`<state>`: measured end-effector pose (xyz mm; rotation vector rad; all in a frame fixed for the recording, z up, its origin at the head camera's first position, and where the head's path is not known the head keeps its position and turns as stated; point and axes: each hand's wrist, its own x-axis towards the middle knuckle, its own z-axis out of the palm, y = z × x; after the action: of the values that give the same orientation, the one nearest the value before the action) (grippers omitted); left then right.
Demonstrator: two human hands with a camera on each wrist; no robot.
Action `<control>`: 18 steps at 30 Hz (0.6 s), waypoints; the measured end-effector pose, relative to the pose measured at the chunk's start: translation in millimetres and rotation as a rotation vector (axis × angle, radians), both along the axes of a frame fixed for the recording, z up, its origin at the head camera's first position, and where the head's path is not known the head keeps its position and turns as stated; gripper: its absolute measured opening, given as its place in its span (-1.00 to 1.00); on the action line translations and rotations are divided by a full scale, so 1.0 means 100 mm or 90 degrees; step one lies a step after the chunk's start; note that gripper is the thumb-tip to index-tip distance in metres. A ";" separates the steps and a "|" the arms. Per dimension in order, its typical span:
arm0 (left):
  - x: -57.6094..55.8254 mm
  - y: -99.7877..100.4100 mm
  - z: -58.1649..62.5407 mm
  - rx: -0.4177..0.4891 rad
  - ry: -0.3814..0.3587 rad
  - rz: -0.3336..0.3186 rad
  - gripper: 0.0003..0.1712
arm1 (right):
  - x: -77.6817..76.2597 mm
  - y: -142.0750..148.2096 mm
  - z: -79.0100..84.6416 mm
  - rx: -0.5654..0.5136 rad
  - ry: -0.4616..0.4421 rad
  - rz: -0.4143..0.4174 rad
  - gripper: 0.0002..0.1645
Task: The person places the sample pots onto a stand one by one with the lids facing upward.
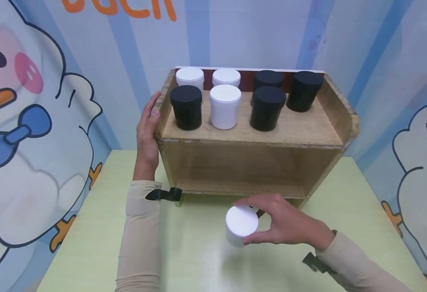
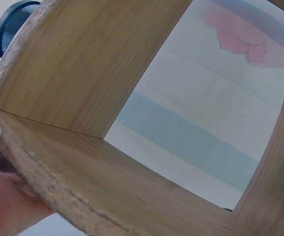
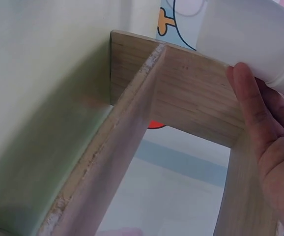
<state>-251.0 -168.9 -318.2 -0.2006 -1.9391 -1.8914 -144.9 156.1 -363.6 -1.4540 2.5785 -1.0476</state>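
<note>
In the head view my right hand [image 1: 282, 223] pinches a white lidded jar [image 1: 240, 221] between thumb and fingers, in front of the wooden shelf [image 1: 250, 138]. The right wrist view has the jar's smooth white side [image 3: 250, 39] with fingers along it. My left hand [image 1: 148, 142] rests against the shelf's left side panel, thumb at its front edge. On the top board stand several jars: a front row of a black jar [image 1: 186, 107], a white jar [image 1: 225, 107] and another black jar [image 1: 267, 108], with white and black ones behind.
The shelf's lower compartment [image 1: 239, 166] faces me, with its bottom board [image 1: 242, 190] raised above the pale green table [image 1: 195, 251]. A cartoon-printed backdrop [image 1: 155, 44] surrounds the table. Black straps [image 1: 164, 194] sit at the wrists.
</note>
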 end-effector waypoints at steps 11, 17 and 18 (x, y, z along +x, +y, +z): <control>0.01 0.00 0.00 0.002 0.002 -0.003 -0.40 | -0.04 0.04 0.12 -0.005 0.031 0.006 -0.18; 0.01 0.00 0.00 0.000 -0.004 -0.003 -0.41 | -0.07 0.07 0.18 -0.003 0.045 0.007 -0.19; 0.01 0.00 0.00 0.000 -0.005 -0.002 -0.41 | -0.07 0.08 0.19 -0.003 0.045 0.006 -0.19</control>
<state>-249.8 -169.3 -317.9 -0.1980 -1.9446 -1.8973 -152.0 163.7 -344.3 -1.5312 2.6152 -1.0192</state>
